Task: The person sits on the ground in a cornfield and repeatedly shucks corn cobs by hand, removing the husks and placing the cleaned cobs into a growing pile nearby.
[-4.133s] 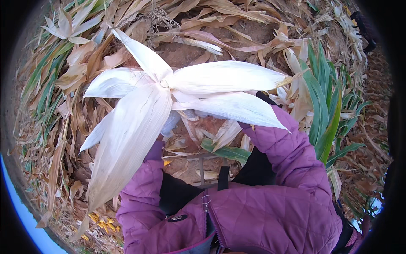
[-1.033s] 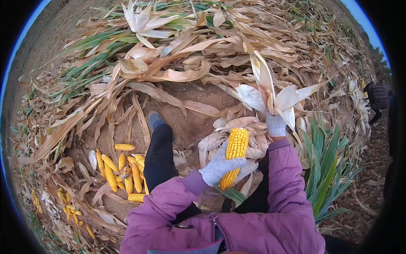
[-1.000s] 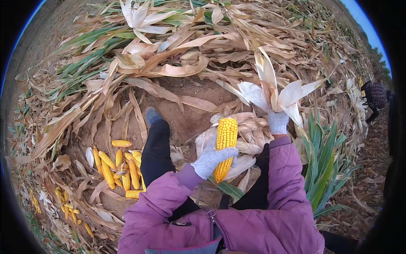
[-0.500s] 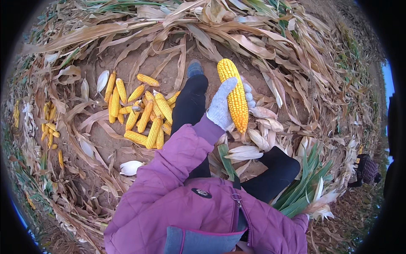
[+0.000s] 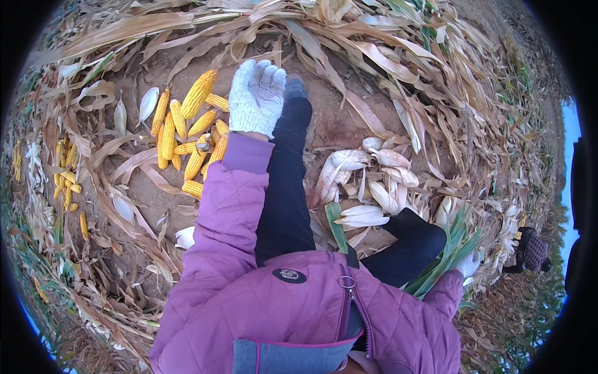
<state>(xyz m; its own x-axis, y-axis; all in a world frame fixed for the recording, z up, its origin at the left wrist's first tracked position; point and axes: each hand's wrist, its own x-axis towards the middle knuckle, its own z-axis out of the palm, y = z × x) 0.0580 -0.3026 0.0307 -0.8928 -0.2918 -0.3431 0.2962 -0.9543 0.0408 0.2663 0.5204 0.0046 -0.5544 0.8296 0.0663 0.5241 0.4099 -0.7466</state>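
My left hand (image 5: 256, 100), in a pale knitted glove, is held out beyond my knee with its fingers apart and slightly bent; nothing is in it. Just left of it, a large yellow ear of corn (image 5: 199, 93) is over the upper part of the corn pile; whether it is in the air or resting on the pile, I cannot tell. The husked corn pile (image 5: 167, 140) lies on the soil, partly hidden by my left sleeve. My right hand (image 5: 469, 263) is low at the right beside green corn leaves (image 5: 451, 249), its fingers mostly hidden.
Pale loose husks (image 5: 386, 177) lie between my legs (image 5: 283, 187). Dry stalks and leaves (image 5: 349, 37) ring the bare soil. A smaller corn pile (image 5: 67, 171) is at the far left. Another person (image 5: 529, 250) is bent over at the far right.
My left hand has moved left and let go of the large ear of corn, which is now over the pile. My right hand has come partly into view at the right.
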